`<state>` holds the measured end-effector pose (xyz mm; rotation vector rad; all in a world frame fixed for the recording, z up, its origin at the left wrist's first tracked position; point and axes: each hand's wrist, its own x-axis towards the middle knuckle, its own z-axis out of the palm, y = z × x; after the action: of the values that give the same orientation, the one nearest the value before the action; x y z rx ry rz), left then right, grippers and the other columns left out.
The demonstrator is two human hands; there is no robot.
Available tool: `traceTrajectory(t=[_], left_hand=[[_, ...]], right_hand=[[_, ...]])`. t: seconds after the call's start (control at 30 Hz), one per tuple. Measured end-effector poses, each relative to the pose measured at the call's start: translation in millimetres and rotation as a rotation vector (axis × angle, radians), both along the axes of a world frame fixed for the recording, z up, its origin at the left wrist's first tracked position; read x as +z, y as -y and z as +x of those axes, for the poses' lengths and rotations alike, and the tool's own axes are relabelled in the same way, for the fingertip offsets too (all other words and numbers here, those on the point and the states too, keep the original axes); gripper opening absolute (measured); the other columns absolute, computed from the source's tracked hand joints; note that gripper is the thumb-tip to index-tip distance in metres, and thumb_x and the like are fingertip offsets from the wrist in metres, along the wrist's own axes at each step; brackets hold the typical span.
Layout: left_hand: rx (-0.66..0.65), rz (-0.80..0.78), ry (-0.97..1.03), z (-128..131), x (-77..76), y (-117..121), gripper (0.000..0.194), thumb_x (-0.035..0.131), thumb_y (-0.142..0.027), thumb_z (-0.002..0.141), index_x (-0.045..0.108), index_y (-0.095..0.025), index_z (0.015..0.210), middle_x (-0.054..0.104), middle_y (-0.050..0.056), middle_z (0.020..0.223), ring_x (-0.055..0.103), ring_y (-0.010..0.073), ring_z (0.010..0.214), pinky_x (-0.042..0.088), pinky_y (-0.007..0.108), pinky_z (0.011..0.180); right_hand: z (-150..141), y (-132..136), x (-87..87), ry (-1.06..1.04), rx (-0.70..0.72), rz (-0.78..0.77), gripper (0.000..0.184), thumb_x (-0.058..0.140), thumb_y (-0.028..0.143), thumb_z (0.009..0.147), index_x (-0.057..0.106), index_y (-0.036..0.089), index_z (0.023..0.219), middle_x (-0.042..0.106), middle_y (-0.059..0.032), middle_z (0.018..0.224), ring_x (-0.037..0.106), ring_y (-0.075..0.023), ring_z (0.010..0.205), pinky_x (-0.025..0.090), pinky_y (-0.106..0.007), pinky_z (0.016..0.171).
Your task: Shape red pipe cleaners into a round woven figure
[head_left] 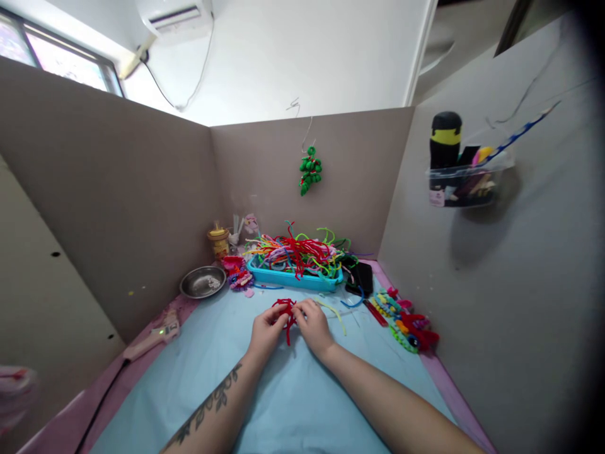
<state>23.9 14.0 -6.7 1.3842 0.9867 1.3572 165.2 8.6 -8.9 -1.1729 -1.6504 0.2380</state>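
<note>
Both hands meet over the light blue mat (pixel 283 391) near its far end. My left hand (pixel 265 329) and my right hand (pixel 314 325) are closed, fingers pinched on a twisted red pipe cleaner piece (pixel 285 311) held between them. One red end hangs down toward the mat. Just beyond the hands stands a turquoise tray (pixel 293 277) heaped with several pipe cleaners in many colours.
A metal bowl (pixel 203 282) sits at the left, a glue gun (pixel 154 335) with a cord nearer me. Finished colourful pipe cleaner shapes (pixel 404 325) lie at the right, a black object (pixel 362 277) beside the tray. Brown partition walls enclose the desk; a green ornament (pixel 310 171) hangs on the back one.
</note>
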Motion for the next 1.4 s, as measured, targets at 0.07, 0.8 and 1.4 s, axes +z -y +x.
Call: traceTrajectory(t=[0.07, 0.8, 1.4], left_hand=[[-0.004, 0.005, -0.012, -0.2, -0.6, -0.3, 0.028, 0.067, -0.028, 0.067, 0.071, -0.017, 0.092, 0.071, 0.008, 0.093, 0.065, 0.0221, 0.084, 0.050, 0.032, 0.078], [0.006, 0.043, -0.067, -0.1, -3.2, -1.0, 0.030, 0.066, -0.028, 0.068, 0.070, -0.015, 0.094, 0.071, 0.008, 0.093, 0.065, 0.0214, 0.084, 0.050, 0.031, 0.078], [0.056, 0.041, -0.055, -0.8, -3.0, -1.5, 0.030, 0.065, -0.026, 0.069, 0.068, -0.013, 0.096, 0.071, 0.009, 0.092, 0.065, 0.0205, 0.082, 0.050, 0.031, 0.078]], right_hand=[[-0.1, -0.5, 0.1, -0.017, 0.028, -0.022, 0.018, 0.048, 0.024, 0.085, 0.060, 0.020, 0.074, 0.059, -0.0039, 0.077, 0.053, -0.0189, 0.079, 0.041, -0.031, 0.071], [1.4, -1.8, 4.2, -0.085, 0.112, 0.007, 0.015, 0.049, 0.021, 0.083, 0.062, 0.020, 0.076, 0.059, -0.0031, 0.078, 0.053, -0.0177, 0.080, 0.040, -0.030, 0.073], [3.4, -3.5, 5.5, -0.113, 0.060, -0.006, 0.018, 0.044, 0.020, 0.085, 0.058, 0.020, 0.074, 0.055, -0.0029, 0.076, 0.050, -0.0175, 0.078, 0.038, -0.029, 0.070]])
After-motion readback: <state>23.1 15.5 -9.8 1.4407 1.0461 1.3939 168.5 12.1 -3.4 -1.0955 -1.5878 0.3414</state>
